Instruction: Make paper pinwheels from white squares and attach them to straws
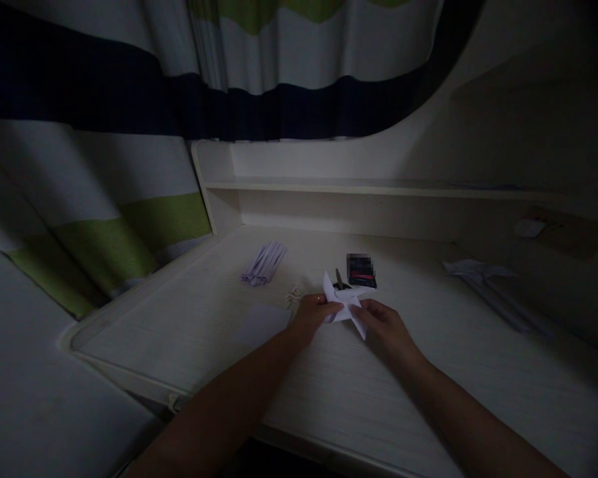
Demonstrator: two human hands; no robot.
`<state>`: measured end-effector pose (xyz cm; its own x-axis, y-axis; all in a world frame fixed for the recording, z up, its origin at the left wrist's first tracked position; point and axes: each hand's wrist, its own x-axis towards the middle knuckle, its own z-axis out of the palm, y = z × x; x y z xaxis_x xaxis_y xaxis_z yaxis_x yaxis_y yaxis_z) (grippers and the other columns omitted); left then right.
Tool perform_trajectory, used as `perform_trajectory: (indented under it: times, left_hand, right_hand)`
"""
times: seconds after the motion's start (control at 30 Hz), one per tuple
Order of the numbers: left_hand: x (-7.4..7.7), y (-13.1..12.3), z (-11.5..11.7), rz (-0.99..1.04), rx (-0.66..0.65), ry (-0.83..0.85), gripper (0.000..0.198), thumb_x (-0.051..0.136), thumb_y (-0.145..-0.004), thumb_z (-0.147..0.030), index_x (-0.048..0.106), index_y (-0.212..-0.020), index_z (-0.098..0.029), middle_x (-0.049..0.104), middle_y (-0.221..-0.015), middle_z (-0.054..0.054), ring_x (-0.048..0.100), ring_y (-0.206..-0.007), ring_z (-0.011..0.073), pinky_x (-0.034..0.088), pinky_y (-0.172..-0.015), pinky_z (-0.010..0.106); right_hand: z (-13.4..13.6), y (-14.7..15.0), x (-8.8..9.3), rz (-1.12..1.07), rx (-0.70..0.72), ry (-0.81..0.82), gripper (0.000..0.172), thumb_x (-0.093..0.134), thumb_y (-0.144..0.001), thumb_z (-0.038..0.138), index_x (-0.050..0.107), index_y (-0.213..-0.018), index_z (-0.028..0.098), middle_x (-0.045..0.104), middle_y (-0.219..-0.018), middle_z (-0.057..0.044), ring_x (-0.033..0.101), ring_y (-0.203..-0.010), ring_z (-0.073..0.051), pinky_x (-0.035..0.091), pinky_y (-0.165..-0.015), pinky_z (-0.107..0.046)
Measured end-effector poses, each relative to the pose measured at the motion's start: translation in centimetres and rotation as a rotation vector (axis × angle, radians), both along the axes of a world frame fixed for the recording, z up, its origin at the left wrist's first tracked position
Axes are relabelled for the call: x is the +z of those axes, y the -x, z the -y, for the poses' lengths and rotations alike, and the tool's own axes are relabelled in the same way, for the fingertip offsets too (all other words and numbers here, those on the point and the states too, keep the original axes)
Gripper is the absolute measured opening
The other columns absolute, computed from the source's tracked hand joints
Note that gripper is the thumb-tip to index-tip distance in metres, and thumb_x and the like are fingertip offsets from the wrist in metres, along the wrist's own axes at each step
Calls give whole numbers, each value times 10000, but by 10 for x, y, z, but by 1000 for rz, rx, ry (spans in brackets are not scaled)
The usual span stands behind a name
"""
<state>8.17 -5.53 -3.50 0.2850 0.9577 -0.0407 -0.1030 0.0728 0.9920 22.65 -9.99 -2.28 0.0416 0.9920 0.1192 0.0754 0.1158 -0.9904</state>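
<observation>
A white paper pinwheel (pixel 347 305) with pointed arms is held between both hands above the desk. My left hand (pixel 313 315) is closed on its left side, the thumb pressed near the middle. From the right, my right hand (pixel 381 321) pinches it close to the centre. Just behind the pinwheel lies a pair of scissors (pixel 339 279), partly hidden by the paper. Some small pale pieces (pixel 294 296), too dim to name, lie beside my left hand. A flat white sheet of paper (pixel 263 324) rests to the left of my left forearm.
On the whitish desk (pixel 179 332), a bundle of rolled paper sticks (pixel 264 263) lies back left. A dark box (pixel 361 271), partly blurred, stands beyond the hands. Another paper pinwheel (pixel 471 267) with long sticks lies at right. A shelf (pixel 329 184) and striped curtain (pixel 289 109) are behind.
</observation>
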Motion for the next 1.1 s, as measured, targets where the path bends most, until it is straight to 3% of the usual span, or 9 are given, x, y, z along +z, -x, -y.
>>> perform_trajectory:
  times: [0.27,0.6,0.8,1.0,1.1]
  left_hand:
    - [7,-5,8,-59,-25,-12,230,653,-539,-265,654,-699,-99,606,-614,16,515,-565,111,381,-558,221]
    - [10,-9,13,-114,-17,-73,218,641,-574,-293,649,-691,-110,624,-658,18,533,-597,117,384,-558,210]
    - [9,-7,10,-117,-53,-32,231,670,-557,-258,633,-731,-110,628,-682,22,552,-635,128,399,-590,220]
    - [21,3,3,124,-39,-81,509,707,-520,-155,509,-988,-135,615,-800,41,566,-700,115,410,-680,248]
    - [23,9,1,98,-157,-94,673,725,-489,-138,422,-1090,-142,609,-801,47,573,-707,131,418,-683,281]
  right_hand:
    - [-2,3,-8,-187,-2,23,235,670,-591,346,562,-683,158,603,-615,-10,552,-542,-145,421,-527,-273]
    - [-4,-1,-11,-110,-25,-70,177,640,-626,303,587,-697,151,633,-687,-26,571,-629,-165,435,-634,-314]
    - [-5,-6,-5,-142,58,7,200,656,-587,285,617,-723,144,653,-693,-32,578,-600,-160,433,-614,-300]
    - [-7,-17,0,-55,236,127,169,665,-556,259,634,-666,135,643,-602,-14,562,-528,-138,413,-566,-274]
    - [-7,-20,1,18,323,146,130,661,-553,245,632,-623,140,633,-569,-2,548,-509,-130,406,-552,-270]
